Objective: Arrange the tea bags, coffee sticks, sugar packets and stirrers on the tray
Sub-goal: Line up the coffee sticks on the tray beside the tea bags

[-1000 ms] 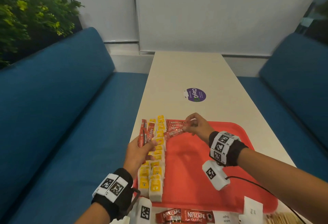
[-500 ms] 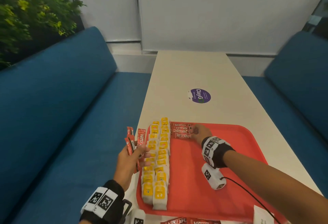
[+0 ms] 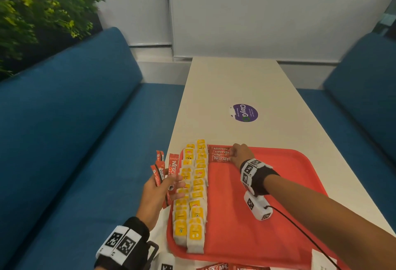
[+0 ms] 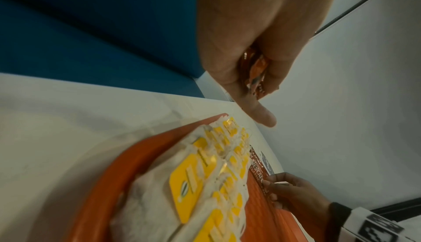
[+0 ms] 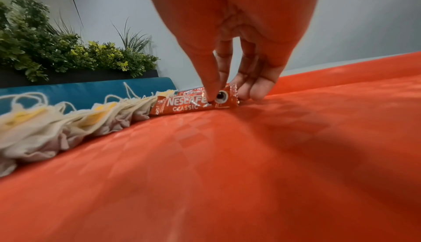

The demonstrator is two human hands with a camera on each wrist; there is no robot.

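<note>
Risking a skewed row of coffee sticks (image 3: pixel 220 154) at the far end of the tray (image 3: pixel 267 216): pressing too hard on the nearest stick (image 5: pixel 193 102) probably sliding it under its neighbours or against the tea bags (image 3: pixel 192 194) just left of it. Also risking a spill from the left hand (image 3: pixel 157 192), hovering just off the tray's left edge, since loosening that fan of spare sticks (image 3: pixel 166 169) likely dropping them onto the tea bags or over the table (image 3: pixel 246 85) edge.

Holding the right hand (image 3: pixel 240 155) down on the tray's far end, thumb and fingertips (image 5: pixel 248 91) drawn close together, pinching and pressing the nearest stick flat. Curling the left fingers and thumb around the spare sticks, clamped, above tray level. Lying in two overlapping columns along the tray's left side: the tea bags. Waiting off the tray's near edge: more sticks (image 3: pixel 222 267) and white packets (image 3: pixel 322 261).
</note>
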